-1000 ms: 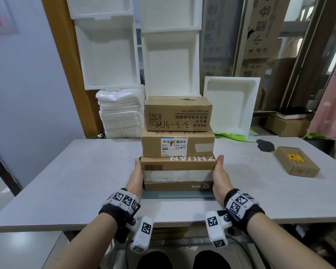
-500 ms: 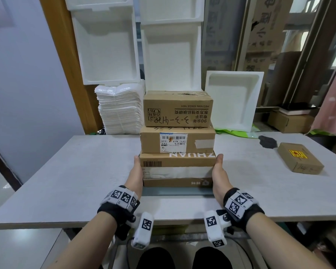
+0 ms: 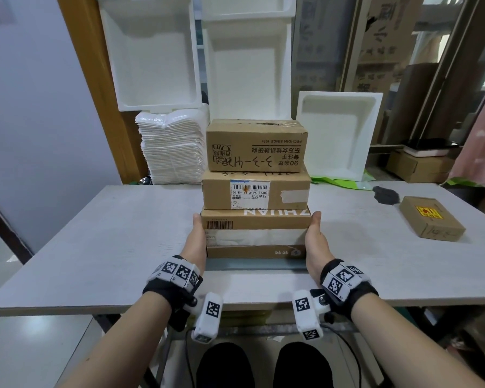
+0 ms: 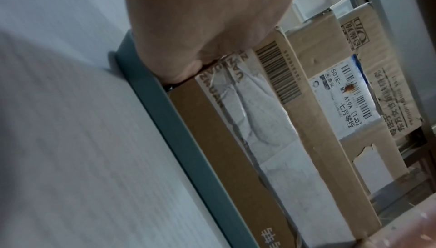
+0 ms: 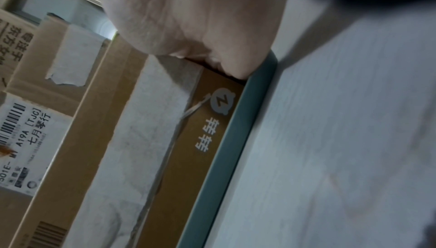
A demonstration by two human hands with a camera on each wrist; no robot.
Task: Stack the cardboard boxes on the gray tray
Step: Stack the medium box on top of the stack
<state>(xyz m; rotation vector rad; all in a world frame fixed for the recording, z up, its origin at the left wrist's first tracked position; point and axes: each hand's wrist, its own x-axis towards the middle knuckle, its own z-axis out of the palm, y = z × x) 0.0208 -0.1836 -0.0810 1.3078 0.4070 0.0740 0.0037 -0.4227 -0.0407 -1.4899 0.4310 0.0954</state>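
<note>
Three cardboard boxes are stacked on the gray tray [image 3: 255, 265] near the table's front edge: a flat bottom box [image 3: 255, 239], a labelled middle box [image 3: 219, 191] and a printed top box [image 3: 256, 145]. My left hand [image 3: 196, 242] lies flat against the bottom box's left side and my right hand [image 3: 315, 239] against its right side, thumbs straight along the upper edge. The fingers are hidden behind the box. In the left wrist view the palm [image 4: 200, 19] meets the box corner above the tray rim [image 4: 165, 102]. The right wrist view shows the same, palm [image 5: 188, 9] by tray rim [image 5: 235, 130].
A small flat cardboard box [image 3: 431, 218] with a yellow label lies on the table [image 3: 109, 233] to the right, with a black object [image 3: 385, 194] behind it. White foam trays [image 3: 338, 133] and a pile of white sheets [image 3: 172, 152] stand behind the table.
Both hands stay against the sides of the bottom box and the stack stands as before. Only the head view has shifted slightly.
</note>
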